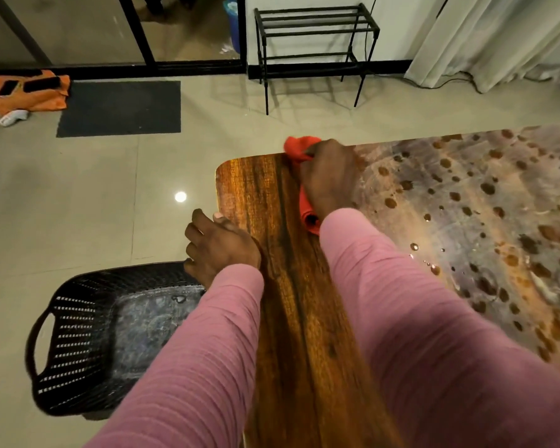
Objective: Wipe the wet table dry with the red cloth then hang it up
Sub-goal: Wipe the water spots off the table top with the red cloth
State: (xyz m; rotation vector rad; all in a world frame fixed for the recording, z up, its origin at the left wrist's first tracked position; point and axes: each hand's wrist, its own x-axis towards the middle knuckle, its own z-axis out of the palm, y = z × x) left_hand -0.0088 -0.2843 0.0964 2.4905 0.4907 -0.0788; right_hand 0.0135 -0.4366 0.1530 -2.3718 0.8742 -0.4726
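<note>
Right fingers (317,150) clenched on red cloth (307,205) atop table (272,195); left fingers (196,231) curled around table edge.

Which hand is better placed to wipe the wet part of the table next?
The right hand. It already presses the red cloth on the table, right beside the droplets. The left hand only grips the table's left edge, away from the wet area.

I see the wooden table (272,253) with a dry brown strip on its left part, while the right part is covered with many water drops (466,202). The red cloth (307,211) lies on it near the far edge, under my right hand (330,176).
</note>
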